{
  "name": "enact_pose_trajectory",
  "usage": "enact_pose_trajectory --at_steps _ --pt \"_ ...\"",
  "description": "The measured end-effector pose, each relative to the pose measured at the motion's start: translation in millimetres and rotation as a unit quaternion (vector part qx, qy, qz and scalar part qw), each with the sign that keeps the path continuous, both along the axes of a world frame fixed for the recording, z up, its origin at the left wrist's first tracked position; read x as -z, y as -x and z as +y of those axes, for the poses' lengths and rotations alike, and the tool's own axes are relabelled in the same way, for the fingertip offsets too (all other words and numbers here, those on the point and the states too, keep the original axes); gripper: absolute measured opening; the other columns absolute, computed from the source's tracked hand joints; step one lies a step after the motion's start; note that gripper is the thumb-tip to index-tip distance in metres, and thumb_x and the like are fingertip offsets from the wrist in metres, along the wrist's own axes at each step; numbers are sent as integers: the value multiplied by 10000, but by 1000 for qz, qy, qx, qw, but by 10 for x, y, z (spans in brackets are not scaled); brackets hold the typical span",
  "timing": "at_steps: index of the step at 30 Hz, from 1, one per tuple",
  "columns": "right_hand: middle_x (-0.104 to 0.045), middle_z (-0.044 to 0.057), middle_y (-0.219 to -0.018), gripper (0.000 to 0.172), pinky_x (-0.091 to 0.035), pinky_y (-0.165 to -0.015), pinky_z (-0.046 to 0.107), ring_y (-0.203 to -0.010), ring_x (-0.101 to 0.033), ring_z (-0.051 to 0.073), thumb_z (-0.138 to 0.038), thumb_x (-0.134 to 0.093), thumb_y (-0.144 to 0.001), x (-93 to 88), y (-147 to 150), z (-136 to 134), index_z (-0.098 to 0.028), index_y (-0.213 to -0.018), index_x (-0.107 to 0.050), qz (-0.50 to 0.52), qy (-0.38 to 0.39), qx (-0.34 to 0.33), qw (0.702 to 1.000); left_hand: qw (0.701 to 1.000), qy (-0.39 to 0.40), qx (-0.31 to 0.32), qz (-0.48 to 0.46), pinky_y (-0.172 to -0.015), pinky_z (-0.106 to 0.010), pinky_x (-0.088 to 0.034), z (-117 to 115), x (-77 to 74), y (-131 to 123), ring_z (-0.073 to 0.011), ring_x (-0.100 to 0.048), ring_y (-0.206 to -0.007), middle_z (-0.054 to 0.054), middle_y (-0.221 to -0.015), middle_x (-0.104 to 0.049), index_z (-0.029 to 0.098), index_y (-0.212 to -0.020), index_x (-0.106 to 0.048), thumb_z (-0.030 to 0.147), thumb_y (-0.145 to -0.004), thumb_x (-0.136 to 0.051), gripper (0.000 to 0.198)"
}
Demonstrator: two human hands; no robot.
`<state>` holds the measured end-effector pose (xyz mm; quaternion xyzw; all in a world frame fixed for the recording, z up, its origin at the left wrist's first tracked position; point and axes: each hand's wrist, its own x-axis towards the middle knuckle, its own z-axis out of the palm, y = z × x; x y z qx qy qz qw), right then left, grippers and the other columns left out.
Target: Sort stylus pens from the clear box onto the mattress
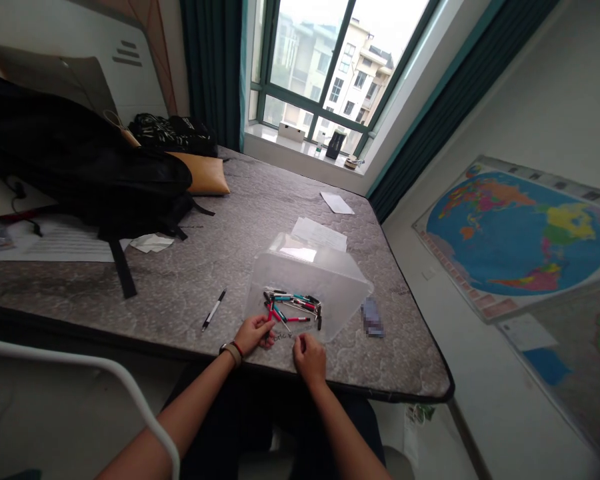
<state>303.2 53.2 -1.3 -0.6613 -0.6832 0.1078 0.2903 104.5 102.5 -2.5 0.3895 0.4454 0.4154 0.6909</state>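
A clear plastic box (330, 273) lies tipped on a grey mattress (240, 227), its open side toward me. Several pens (295, 308) with red, teal and black parts lie in a heap inside its mouth. My left hand (253, 332), with a band on the wrist, is closed in a pinch on a red-ended pen at the heap's near edge. My right hand (309, 359) rests on the mattress just in front of the box, fingers curled; what they hold, if anything, is too small to make out. One black-and-white pen (213, 311) lies alone to the left.
A black backpack (85, 170) and a tan cushion (203, 175) lie at the back left of the mattress. White papers (320, 233) lie behind the box. A white rail (105, 373) crosses near left. A world map (520, 233) lies on the floor to the right.
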Motion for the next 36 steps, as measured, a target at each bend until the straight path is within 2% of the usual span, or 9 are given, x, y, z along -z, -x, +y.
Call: enact_pose_trajectory --at_steps 8,12,15,20,23,25,27,32,36 --pt "-607 32 -710 252 -356 -630 257 -666 -563 175 -338 -427 -923 21 -9 -11 -207 -822 -617 -23 7 3 1000 998 32 -44 -45 -522 -275 -568 -12 5 47 -178 -694 -565 -33 -677 -686 144 -939 -538 469 -793 -658 375" --pt "-613 29 -726 235 -349 -631 250 -672 -565 165 -311 -424 -924 -1 3 -20 -197 -836 -609 -47 10 4 999 996 31 -51 -62 -570 -325 -578 -47 -31 54 -196 -702 -583 -17 -674 -687 168 -1113 -470 401 -845 -591 375" --pt "-623 28 -754 214 -337 -636 252 -682 -562 161 -291 -427 -917 -26 7 -31 -191 -850 -604 -64 16 8 998 996 36 -56 -65 -575 -332 -571 -54 -46 53 -198 -699 -581 -9 -665 -682 176 -1138 -433 335 -838 -572 367" --pt "-625 27 -778 222 -321 -639 254 -694 -550 156 -299 -423 -917 -43 11 -39 -185 -869 -608 -74 37 8 997 996 36 -68 -41 -519 -278 -526 -41 -24 49 -154 -648 -518 -2 -641 -653 170 -998 -468 274 -799 -536 235" --pt "-625 34 -789 251 -319 -640 255 -699 -542 156 -312 -408 -922 -40 8 -39 -177 -889 -618 -73 47 7 996 997 13 -77 -13 -398 -197 -388 -48 -22 44 -84 -477 -362 40 -542 -567 176 -897 -483 274 -802 -489 136" --pt "-626 37 -792 257 -320 -643 255 -703 -541 157 -314 -406 -922 -36 6 -40 -175 -893 -621 -72 47 5 996 997 -5 -78 7 -354 -186 -279 -62 -30 29 -61 -345 -311 67 -484 -491 184 -841 -488 293 -812 -470 114" --pt "-626 36 -790 253 -320 -645 255 -700 -541 157 -315 -408 -922 -32 5 -41 -178 -889 -619 -74 44 5 996 996 -24 -77 29 -354 -197 -222 -81 -40 5 -59 -281 -309 82 -450 -426 192 -774 -486 331 -824 -474 148" --pt "-627 33 -786 258 -320 -645 255 -696 -544 158 -325 -403 -930 -21 6 -39 -185 -883 -614 -80 37 4 996 989 -84 -80 91 -454 -213 -283 -118 -39 -44 -78 -377 -432 65 -478 -422 187 -620 -484 459 -800 -578 339" --pt "-628 33 -790 253 -320 -646 254 -696 -544 157 -322 -405 -930 -13 6 -39 -184 -887 -614 -82 35 2 996 983 -110 -79 125 -513 -224 -306 -123 -19 -34 -96 -409 -500 51 -507 -456 181 -588 -503 495 -794 -589 385"
